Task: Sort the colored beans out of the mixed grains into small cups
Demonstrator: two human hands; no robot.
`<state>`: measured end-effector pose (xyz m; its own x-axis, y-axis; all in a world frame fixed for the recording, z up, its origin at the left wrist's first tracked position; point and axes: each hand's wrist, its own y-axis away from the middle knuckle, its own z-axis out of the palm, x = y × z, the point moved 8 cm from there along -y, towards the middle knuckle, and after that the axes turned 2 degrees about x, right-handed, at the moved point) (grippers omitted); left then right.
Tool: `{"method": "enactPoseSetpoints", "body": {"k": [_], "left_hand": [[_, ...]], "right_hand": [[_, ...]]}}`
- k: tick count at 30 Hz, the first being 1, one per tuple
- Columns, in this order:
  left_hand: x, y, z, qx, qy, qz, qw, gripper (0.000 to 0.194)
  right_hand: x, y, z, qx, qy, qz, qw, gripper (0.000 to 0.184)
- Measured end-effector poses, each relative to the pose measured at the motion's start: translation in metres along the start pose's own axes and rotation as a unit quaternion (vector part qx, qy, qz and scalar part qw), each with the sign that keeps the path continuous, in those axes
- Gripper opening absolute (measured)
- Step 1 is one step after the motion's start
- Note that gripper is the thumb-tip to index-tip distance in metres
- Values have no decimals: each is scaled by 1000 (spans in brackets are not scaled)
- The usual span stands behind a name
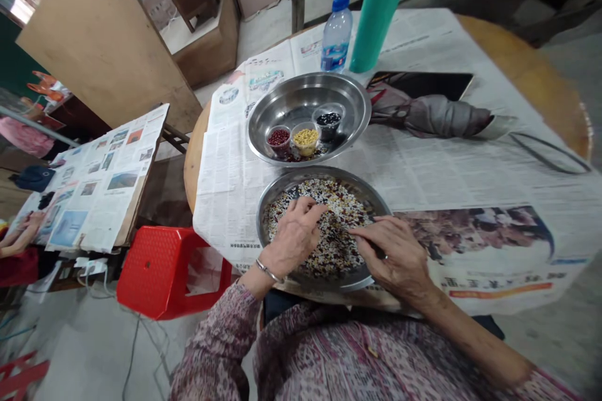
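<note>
A steel basin [264,200] of mixed beans and grains [338,200], white, yellow, dark red and black, sits in front of me on the newspaper. My left hand [297,232], with a bracelet at its wrist, is over the basin's left side. Its fingers are bent down toward the grains, and whatever they hold is hidden. From the right, my right hand [397,257] reaches over the rim with thumb and forefinger tips together at the grains. Behind is a larger steel basin [296,100] holding clear cups of red beans [279,139], yellow beans [305,138] and black beans [328,120].
Newspaper [423,169] covers the round table. A water bottle [337,34] and a teal bottle [380,19] stand behind the basins; a folded umbrella [433,116] and a dark tablet-like item [423,83] lie right. A red stool [155,269] stands left; another person's arms [23,232] show far left.
</note>
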<state>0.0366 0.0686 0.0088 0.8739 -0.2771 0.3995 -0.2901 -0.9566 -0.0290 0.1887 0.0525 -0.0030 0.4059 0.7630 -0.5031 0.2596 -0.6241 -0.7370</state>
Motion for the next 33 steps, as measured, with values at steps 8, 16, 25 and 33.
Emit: {"method": "enactPoseSetpoints", "body": {"k": [8,16,25,33], "left_hand": [[-21,-35,5,-62,-50,11,997,27],[-30,-42,2,-15,-21,-74,997,20],[23,-1,13,-30,67,78,994,17],[14,-16,7,-29,11,87,996,28]], "right_hand": [[-1,0,2,-3,6,-7,1000,20],[0,1,1,2,4,-14,1000,20],[-3,-3,-5,33,23,-17,999,21],[-2,-1,-3,27,27,-20,999,19]]}}
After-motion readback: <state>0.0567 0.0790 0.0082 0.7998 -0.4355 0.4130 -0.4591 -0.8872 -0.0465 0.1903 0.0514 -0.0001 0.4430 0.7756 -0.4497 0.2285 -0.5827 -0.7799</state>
